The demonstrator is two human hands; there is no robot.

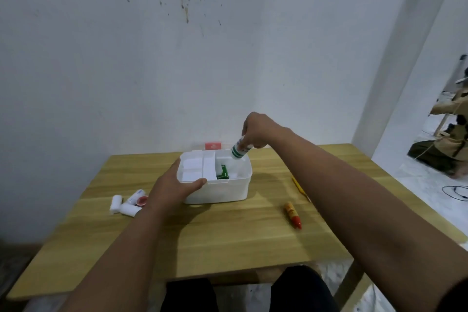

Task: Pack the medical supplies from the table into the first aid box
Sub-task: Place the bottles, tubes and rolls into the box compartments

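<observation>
The white first aid box (222, 191) stands open in the middle of the wooden table (228, 243). My left hand (174, 186) grips its near left rim. Over the box's far right corner, my right hand (255, 132) holds a white bottle with green bands (238, 152), tilted with its base down toward the box. A green packet (222, 172) lies inside, beside a white divider tray (197, 168). Left of the box lie two white gauze rolls (122, 206), a white tube (135, 195) and a small red-capped jar (141, 201). An orange-red tube (293, 214) lies to the right.
A red lid part (213, 145) shows behind the box against the white wall. A thin yellow item (300, 186) lies partly under my right forearm. Another person sits on the floor at the far right (448, 139), with cables nearby.
</observation>
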